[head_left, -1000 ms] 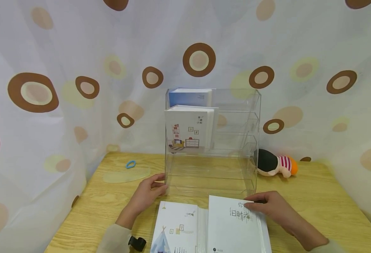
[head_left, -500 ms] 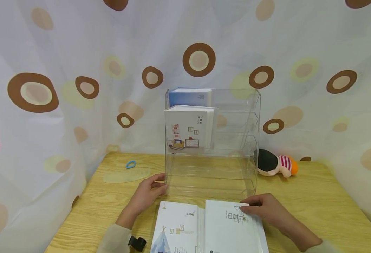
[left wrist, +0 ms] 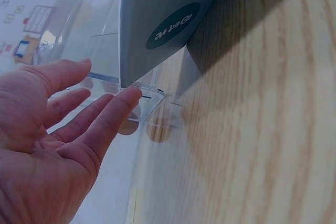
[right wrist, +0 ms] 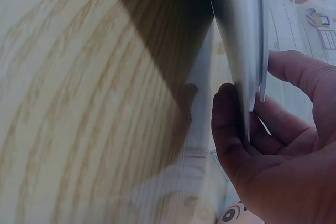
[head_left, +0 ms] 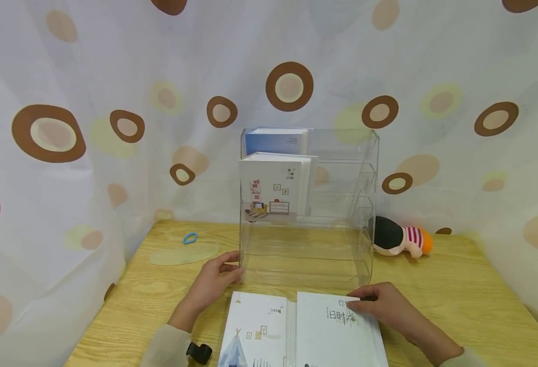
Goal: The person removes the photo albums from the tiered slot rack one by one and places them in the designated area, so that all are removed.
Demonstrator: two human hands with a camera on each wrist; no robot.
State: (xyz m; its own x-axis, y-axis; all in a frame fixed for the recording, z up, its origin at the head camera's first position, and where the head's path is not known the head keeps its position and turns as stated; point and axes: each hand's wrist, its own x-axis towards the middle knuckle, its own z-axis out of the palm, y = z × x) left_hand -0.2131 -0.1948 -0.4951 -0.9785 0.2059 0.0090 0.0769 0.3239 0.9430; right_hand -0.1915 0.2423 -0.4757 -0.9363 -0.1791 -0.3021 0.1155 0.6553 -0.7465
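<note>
Pale wood grain runs across the table (head_left: 131, 311), where a white book (head_left: 333, 336) lies at five o'clock, its far right corner pinched between the thumb and fingers of the right hand (head_left: 385, 305), just beside a tent-printed book (head_left: 254, 326) at six. Farther off at seven o'clock, the left hand (head_left: 211, 280) has its fingers loosely extended by the clear rack (head_left: 305, 244), contact unclear. That rack holds a room-printed book (head_left: 271, 186) at its ten o'clock, while a plush toy (head_left: 399, 238) lies at four.

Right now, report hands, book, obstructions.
Right hand grips book at its right edge. Left hand beside clear rack, contact unclear. Possible obstacle: clear rack, just beyond book.
</note>
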